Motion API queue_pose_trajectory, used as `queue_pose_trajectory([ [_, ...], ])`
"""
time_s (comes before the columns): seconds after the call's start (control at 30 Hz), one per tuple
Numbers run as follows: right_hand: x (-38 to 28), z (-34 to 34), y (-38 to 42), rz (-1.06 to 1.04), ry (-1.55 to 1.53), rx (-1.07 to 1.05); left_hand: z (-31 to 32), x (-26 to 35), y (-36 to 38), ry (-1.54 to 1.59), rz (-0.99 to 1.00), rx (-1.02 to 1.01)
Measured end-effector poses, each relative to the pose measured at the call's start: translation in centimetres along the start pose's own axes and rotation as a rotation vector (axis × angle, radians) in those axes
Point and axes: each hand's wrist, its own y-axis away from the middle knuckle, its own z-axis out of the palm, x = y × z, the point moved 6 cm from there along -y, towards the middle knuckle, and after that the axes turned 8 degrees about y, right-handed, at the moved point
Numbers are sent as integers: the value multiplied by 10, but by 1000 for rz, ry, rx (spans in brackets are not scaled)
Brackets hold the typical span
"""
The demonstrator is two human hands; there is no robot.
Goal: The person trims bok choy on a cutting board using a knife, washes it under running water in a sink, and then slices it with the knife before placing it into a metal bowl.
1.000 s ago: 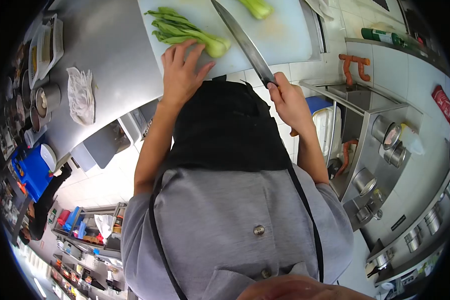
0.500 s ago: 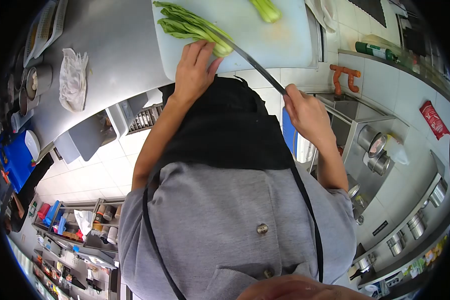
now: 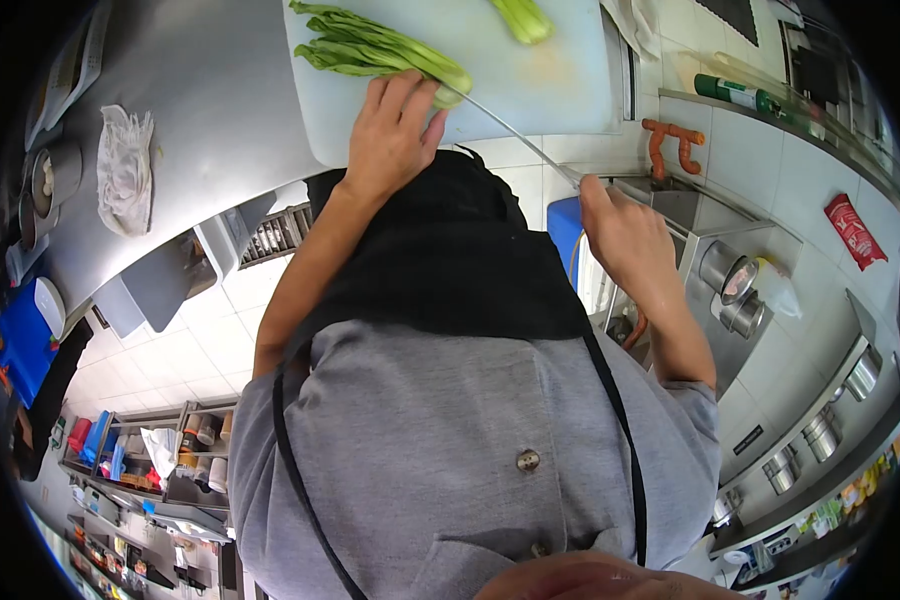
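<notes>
A bok choy (image 3: 375, 45) lies on the white cutting board (image 3: 560, 100), its leaves toward the far left and its pale stem end toward me. My left hand (image 3: 395, 125) holds it by the near side of the stem, fingers bent over it and thumb at the base. A long knife (image 3: 515, 133) is gripped by its handle in my right hand (image 3: 625, 232), off the board's near right. Its blade, seen nearly edge-on, slants up-left so that the front end meets the bok choy's stem end, close to my left fingertips. Another bok choy (image 3: 523, 20) lies farther back, cut off by the frame.
A crumpled white cloth (image 3: 125, 170) lies on the steel counter (image 3: 210, 90) at left, with pots (image 3: 55, 180) beyond it. An orange pipe (image 3: 660, 150) and a steel sink (image 3: 680, 205) are at right. More pots (image 3: 727, 270) stand near the sink.
The knife has turned from broadside to nearly edge-on, and its front end has shifted from over the stem to the stem end. My left hand stays on the bok choy.
</notes>
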Motion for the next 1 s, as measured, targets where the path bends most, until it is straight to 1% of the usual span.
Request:
queue_pose_trajectory([
  [0.1, -1, -2, -5, -8, 24, 1, 2, -1, -4, 7, -12, 8],
  [0.17, -1, 2, -7, 44, 45, -99, 4, -2, -5, 14, -20, 12],
  [0.2, 0, 5, -8, 43, 46, -101, 5, -3, -6, 7, -17, 19],
  [0.27, -3, 4, -11, -36, 31, 27, 6, -4, -6, 5, -16, 26],
  [0.4, -1, 5, -18, -52, 75, 0, 8, -7, -6, 24, -47, 33],
  [0.6, -6, 15, -24, -25, 170, 39, 9, -11, -11, 40, -38, 47],
  [0.67, -4, 32, -40, -36, 65, 48, 10, -13, -11, 43, -28, 49],
  [0.73, 1, 59, -55, -46, 37, 57, 10, -12, -10, 33, -10, 58],
  [0.8, 3, 65, -69, -68, 13, 98, 9, -15, -13, 35, -18, 55],
  [0.9, 6, 68, -72, -29, -66, 93, 8, -15, -6, 32, -54, 4],
  [0.97, 10, 68, -79, -21, -161, 36, 7, -13, -4, 22, -66, -35],
  [1.0, 14, 65, -81, -8, -171, 41, 3, -12, -3, -2, -60, -21],
])
